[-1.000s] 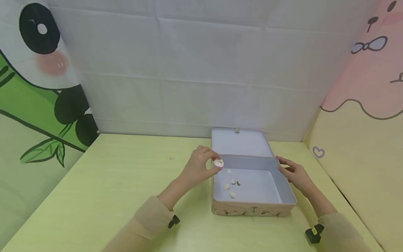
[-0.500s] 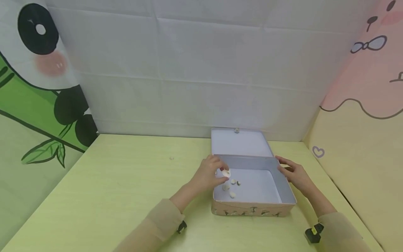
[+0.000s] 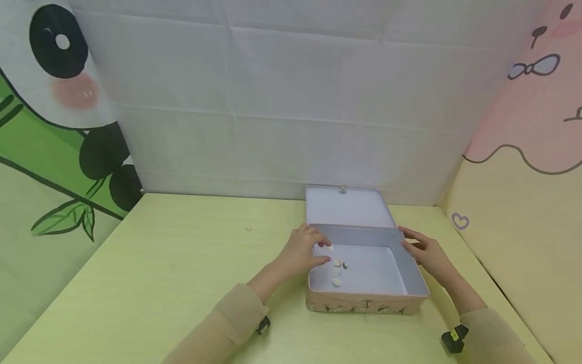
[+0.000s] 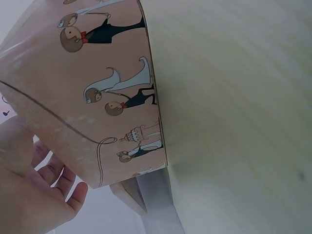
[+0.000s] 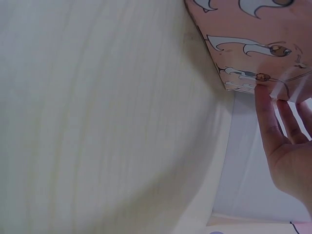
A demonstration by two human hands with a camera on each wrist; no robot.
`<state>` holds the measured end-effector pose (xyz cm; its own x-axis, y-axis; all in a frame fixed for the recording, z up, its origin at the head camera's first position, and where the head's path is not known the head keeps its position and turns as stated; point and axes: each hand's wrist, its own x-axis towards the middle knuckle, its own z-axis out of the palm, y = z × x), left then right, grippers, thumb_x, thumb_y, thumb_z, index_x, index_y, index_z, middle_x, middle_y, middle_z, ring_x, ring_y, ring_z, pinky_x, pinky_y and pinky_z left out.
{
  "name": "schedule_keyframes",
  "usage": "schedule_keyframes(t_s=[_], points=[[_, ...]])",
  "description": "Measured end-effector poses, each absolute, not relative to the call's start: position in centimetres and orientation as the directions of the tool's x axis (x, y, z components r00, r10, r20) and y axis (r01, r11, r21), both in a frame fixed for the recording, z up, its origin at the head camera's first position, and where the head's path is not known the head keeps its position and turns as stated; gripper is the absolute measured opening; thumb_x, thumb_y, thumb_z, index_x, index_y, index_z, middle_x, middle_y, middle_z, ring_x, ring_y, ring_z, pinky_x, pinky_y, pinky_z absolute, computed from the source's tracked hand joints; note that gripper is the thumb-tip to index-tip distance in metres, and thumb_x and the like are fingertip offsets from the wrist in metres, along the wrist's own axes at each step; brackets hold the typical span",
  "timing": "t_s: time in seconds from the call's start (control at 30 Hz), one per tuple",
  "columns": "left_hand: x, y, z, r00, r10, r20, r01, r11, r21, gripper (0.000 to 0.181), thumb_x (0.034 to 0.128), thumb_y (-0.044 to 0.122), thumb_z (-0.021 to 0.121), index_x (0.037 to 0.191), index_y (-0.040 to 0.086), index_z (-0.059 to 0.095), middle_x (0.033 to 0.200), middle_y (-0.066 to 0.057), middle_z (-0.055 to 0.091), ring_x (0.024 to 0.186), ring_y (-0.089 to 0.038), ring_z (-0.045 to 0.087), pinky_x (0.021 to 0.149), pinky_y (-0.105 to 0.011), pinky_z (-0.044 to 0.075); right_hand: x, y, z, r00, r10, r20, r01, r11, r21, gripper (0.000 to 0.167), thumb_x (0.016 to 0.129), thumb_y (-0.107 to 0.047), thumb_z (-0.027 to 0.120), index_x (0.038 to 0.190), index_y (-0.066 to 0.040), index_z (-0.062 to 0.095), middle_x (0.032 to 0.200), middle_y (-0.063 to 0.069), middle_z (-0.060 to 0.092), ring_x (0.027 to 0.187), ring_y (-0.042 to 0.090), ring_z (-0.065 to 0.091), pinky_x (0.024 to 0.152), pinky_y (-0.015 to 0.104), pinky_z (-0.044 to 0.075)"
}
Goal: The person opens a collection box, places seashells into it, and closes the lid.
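A pink tin box (image 3: 367, 304) printed with bride-and-groom figures stands with its hinged lid (image 3: 350, 207) raised at the back. Several small whitish shells (image 3: 337, 282) lie on the left side of its floor; one looks blurred. Over the left rim reaches my left hand (image 3: 301, 253), thumb and fingers parted with nothing pinched between them. In the left wrist view, the box's printed side (image 4: 92, 97) is beside that hand. My right hand (image 3: 428, 258) rests at the right rim near the back corner. Its fairly straight fingers (image 5: 267, 114) touch the outer wall in the right wrist view.
A tiny pale piece (image 3: 248, 229) lies on the light yellow table (image 3: 182, 263), left of the box. Behind the table hangs a white cloth (image 3: 273, 101). Printed cartoon panels stand at both sides. A black device (image 3: 452, 339) is at the right cuff.
My left hand has moved right and slightly down, over the box, and let go of the white shell it pinched earlier. The right hand has stayed at the right rim.
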<state>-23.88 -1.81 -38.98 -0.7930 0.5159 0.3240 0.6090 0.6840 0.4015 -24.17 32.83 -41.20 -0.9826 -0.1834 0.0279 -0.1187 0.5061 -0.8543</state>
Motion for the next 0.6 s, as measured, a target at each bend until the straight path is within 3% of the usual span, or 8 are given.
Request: schedule_keyframes(t_s=[0.27,0.6], points=[[-23.7,-2.9,-37.5,-0.797,0.511,0.323,0.604,0.689,0.401,0.029,0.0780,0.030,0.077,0.102,0.016,0.069,0.100,0.004,0.066,0.098,-0.017,0.050,0.086,-0.037,0.039,-24.2,32.9,-41.1,-0.981,-0.190,0.028,-0.122,0.503,-0.855,0.055,0.097,-0.030,0.052,0.144,-0.005,0.036,0.143,0.027,0.036,0.097,0.005,0.054,0.071,0.025,0.053],[-24.5,-6.0,-36.1,-0.796,0.505,0.333,0.605,0.663,0.441,0.039,0.0784,0.030,0.077,0.112,0.014,0.066,0.112,0.000,0.064,0.110,-0.021,0.048,0.092,-0.045,0.038,-24.2,32.9,-41.1,-0.981,-0.192,0.027,-0.122,0.500,-0.857,0.055,0.098,-0.030,0.052,0.145,-0.006,0.036,0.143,0.027,0.036,0.100,0.010,0.056,0.070,0.026,0.053]])
